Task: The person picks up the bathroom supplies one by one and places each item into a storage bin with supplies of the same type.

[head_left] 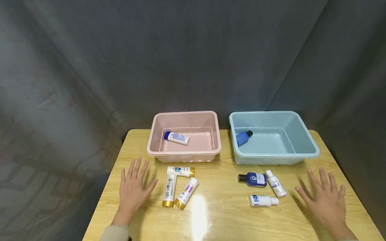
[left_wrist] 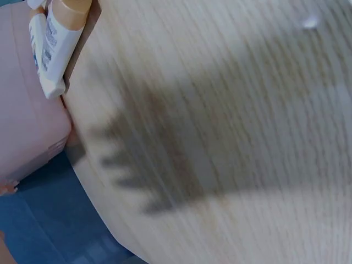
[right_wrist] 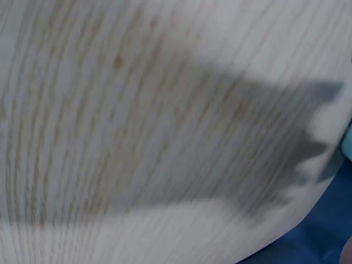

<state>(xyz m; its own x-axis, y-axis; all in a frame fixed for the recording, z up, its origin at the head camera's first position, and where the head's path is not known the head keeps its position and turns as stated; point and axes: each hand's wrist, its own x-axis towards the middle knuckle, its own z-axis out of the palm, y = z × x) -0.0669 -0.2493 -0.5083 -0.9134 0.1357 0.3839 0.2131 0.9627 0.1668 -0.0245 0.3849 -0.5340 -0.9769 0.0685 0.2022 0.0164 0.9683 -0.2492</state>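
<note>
Fingers spread, my left hand [head_left: 134, 190] hovers over the table's left side and holds nothing. Just right of it lie three white tubes with gold caps: one crosswise [head_left: 181, 171], one lengthwise [head_left: 170, 190] and one slanted [head_left: 186, 193]. On the right side, my right hand [head_left: 327, 201] is also spread and holds nothing. Nearest to it are a white bottle lying aslant [head_left: 275, 183] and a white bottle on its side [head_left: 263, 201]. A dark blue bottle with a black cap [head_left: 256, 179] lies beside them. Both wrist views mostly show hand shadows on the wood.
A pink bin [head_left: 184, 158] stands at the back, holding a white tube with a blue cap [head_left: 178, 138]. Right of it, a light blue bin [head_left: 277, 160] holds a blue bottle with a black cap [head_left: 242, 138]. Grey curtain [head_left: 193, 60] hangs behind the wooden table [head_left: 223, 214].
</note>
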